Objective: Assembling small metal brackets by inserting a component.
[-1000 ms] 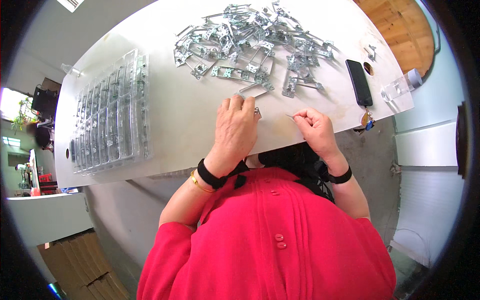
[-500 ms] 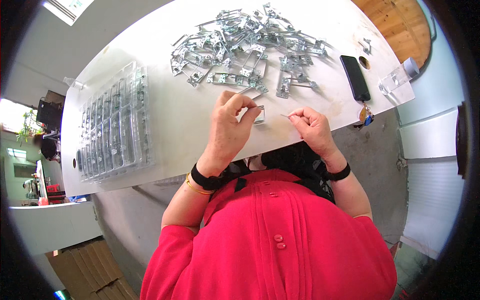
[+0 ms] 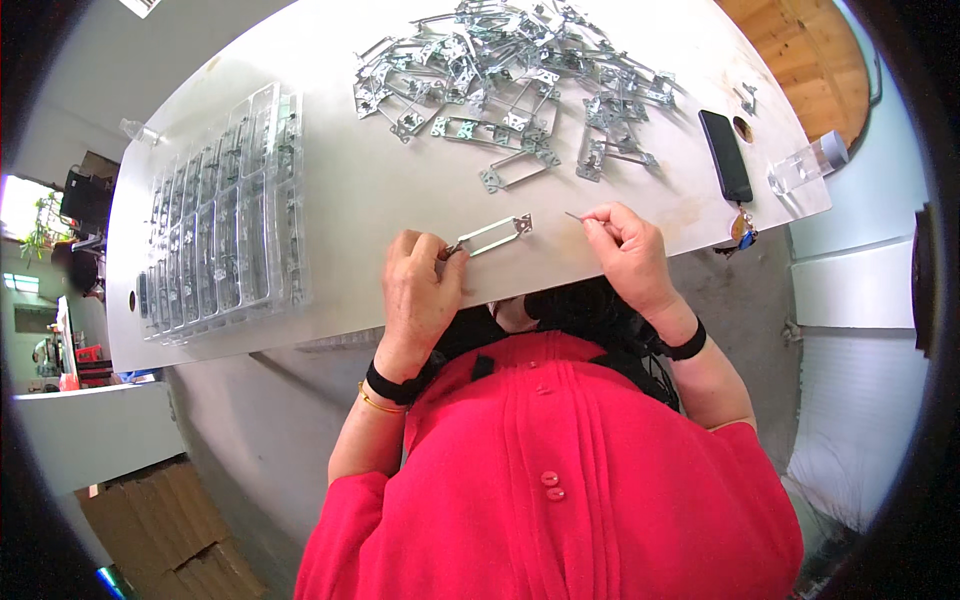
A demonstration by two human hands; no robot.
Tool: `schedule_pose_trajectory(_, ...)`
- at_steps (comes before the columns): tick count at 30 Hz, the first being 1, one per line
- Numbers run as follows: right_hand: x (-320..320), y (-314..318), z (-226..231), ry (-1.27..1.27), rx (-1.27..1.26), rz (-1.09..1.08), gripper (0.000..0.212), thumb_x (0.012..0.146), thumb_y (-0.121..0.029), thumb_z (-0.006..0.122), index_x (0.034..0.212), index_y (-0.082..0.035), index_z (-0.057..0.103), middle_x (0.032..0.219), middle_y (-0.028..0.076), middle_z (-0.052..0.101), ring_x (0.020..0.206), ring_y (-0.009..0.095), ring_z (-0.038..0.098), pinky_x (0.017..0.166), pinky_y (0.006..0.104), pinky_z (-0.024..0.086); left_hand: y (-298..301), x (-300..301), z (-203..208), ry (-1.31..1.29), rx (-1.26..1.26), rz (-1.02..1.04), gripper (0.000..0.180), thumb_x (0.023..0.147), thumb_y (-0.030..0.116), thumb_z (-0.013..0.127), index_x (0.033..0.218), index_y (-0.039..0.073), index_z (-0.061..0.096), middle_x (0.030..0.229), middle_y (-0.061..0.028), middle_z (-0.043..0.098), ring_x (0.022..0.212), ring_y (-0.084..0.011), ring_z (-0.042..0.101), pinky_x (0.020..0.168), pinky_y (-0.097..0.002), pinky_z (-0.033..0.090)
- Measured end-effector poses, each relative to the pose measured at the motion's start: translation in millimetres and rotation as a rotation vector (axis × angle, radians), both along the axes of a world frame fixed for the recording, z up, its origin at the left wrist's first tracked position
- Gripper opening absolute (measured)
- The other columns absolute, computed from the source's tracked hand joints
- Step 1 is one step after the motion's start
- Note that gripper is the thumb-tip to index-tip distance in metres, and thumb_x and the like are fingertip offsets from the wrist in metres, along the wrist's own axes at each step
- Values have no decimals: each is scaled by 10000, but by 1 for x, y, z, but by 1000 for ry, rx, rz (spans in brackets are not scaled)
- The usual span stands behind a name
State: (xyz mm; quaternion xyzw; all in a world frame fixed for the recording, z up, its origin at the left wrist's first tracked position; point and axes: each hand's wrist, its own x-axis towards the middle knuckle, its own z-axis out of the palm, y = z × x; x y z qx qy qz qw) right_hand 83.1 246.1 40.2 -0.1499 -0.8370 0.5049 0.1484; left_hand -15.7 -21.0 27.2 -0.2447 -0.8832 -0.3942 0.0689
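Note:
Between the fingers of my left hand (image 3: 424, 290) is one end of a metal bracket frame (image 3: 492, 238), a long open rectangle with small plates at its ends. It extends to the right over the white table. My right hand (image 3: 630, 252) pinches a thin metal pin (image 3: 573, 215), its tip pointing left toward the frame but apart from it. Beyond both hands lies a heap of similar silvery bracket frames (image 3: 490, 60). One loose frame (image 3: 520, 170) rests at the heap's near side, closest to the held one.
Clear plastic trays (image 3: 220, 225) filled with metal parts stand at the left. On the right lie a black phone (image 3: 725, 155), a keychain (image 3: 743, 232) and a clear bottle (image 3: 800, 168). The white table (image 3: 335, 220) has a round hole near the phone.
My left hand has moved left and nearer to me, and the frame now shows at length. My right hand still holds the pin. The whole view has shifted slightly.

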Motion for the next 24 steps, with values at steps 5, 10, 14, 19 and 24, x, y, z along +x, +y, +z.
schedule_pose_trajectory(5,-14,-31,15,149,279,61,65,993,-105,700,1035,-55,707,775,158,720,673,244,741,611,350,542,0,1,2,91,-2,24,221,868,101,817,996,12,661,953,-143,642,875,-303,641,745,-418,520)
schedule_pose_trajectory(10,-22,-43,11,233,427,112,87,978,-103,704,1055,-82,672,771,165,709,694,366,724,603,448,553,7,1,-4,16,164,-1,221,897,75,799,1045,7,649,957,-128,641,787,-259,613,696,-383,507)
schedule_pose_trajectory(14,-24,-47,8,304,543,140,95,970,-106,708,1051,-92,661,736,146,687,659,351,701,599,458,537,9,-1,-13,43,243,-40,179,920,42,782,1023,12,639,891,-106,622,708,-209,568,642,-349,480)
schedule_pose_trajectory(19,-23,-49,5,314,732,148,96,952,-95,714,1001,-95,631,672,92,626,617,313,647,608,437,510,10,-2,-18,59,235,-42,164,915,36,786,978,15,636,835,-100,617,709,-217,575,644,-362,481)
schedule_pose_trajectory(24,-20,-46,1,320,770,160,107,941,-87,724,995,-89,631,662,80,619,608,293,648,607,424,507,10,-2,-19,76,235,-47,153,913,22,783,950,14,634,825,-99,626,709,-226,577,647,-366,483)
